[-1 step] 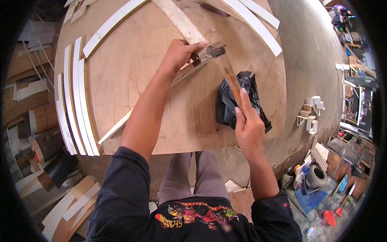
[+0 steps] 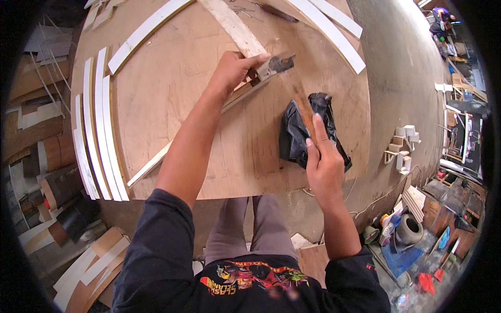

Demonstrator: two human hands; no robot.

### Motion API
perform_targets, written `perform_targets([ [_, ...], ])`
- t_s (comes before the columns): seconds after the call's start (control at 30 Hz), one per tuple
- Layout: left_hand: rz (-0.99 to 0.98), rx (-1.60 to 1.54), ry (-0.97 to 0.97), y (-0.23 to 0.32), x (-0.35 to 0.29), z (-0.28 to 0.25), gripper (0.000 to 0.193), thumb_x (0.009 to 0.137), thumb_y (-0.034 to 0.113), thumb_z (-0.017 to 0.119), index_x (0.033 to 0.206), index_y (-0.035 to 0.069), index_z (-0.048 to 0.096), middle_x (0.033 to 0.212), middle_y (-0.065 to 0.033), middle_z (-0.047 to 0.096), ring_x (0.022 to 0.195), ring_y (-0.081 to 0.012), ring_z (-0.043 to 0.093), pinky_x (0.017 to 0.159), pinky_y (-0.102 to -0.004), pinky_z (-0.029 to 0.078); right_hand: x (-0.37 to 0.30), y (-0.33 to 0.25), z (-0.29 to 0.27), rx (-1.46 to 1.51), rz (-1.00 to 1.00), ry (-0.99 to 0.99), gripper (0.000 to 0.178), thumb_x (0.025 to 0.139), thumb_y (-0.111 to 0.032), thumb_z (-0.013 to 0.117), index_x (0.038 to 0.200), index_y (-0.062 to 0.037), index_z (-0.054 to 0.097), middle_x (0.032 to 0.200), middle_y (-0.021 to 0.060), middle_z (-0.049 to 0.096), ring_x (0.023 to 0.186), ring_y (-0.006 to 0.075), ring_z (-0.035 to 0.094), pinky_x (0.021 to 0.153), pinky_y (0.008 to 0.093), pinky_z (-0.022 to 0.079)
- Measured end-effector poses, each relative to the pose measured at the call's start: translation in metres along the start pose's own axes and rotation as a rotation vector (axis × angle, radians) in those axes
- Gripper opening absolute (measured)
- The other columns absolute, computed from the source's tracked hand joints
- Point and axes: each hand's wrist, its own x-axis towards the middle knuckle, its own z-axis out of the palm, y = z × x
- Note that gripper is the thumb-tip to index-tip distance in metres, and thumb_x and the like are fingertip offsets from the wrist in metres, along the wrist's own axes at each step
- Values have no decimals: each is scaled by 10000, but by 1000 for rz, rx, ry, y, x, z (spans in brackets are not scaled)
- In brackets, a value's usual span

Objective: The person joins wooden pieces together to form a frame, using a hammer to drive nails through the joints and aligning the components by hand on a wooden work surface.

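Note:
My right hand (image 2: 324,164) grips the wooden handle of a hammer (image 2: 298,99), thumb and forefinger stretched along it. The hammer's head, smeared by motion, is over the end of a pale wooden board (image 2: 235,26). At that same end my left hand (image 2: 235,70) is closed round the wood, its thumb on top. Beneath the board a thin wooden strip (image 2: 148,168) runs toward the lower left, passing behind my left forearm. What lies under my left fingers is partly hidden. A crumpled black plastic bag (image 2: 296,138) lies under the hammer handle.
All this is on a large plywood tabletop (image 2: 156,109). White-faced curved strips (image 2: 107,141) line its left side; another curved strip (image 2: 148,34) and more (image 2: 334,36) lie farther back. A dark tool (image 2: 276,11) and loose nails (image 2: 240,9) are near the far edge. Wood blocks (image 2: 403,148) stand at right.
The hammer's head has shifted and turned slightly at the board's end, and its handle is more blurred. My right hand has moved a little; my left hand stays in place.

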Motion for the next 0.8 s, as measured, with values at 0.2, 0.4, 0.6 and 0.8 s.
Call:
perform_targets([
  [0.2,5,-48,-20,-3,-4,5,458,839,407,875,897,-32,757,720,-47,687,589,-120,569,554,-300,425,-2,3,7,150,-149,190,542,1037,-134,625,1563,-195,510,1091,199,715,850,407,688,744,445,565],
  [0.4,7,-39,-18,-2,-9,3,443,855,386,864,930,-40,772,738,-51,701,600,-112,571,554,-298,419,-2,-1,-2,126,-75,87,579,1038,-153,627,1591,-218,468,939,197,680,796,406,675,712,478,550],
  [0.6,-11,-22,-32,-1,-5,6,467,855,409,858,928,-44,772,734,-60,708,594,-113,571,558,-297,423,-3,4,8,121,-55,106,554,1031,-129,633,1566,-183,501,1073,209,710,830,427,682,761,466,550],
  [0.8,-2,-4,-10,1,-2,5,458,856,419,855,895,-29,764,709,-52,691,586,-110,562,556,-297,424,2,-2,-2,211,-137,176,543,1042,-127,614,1569,-182,495,1132,198,724,849,413,683,790,461,555],
])
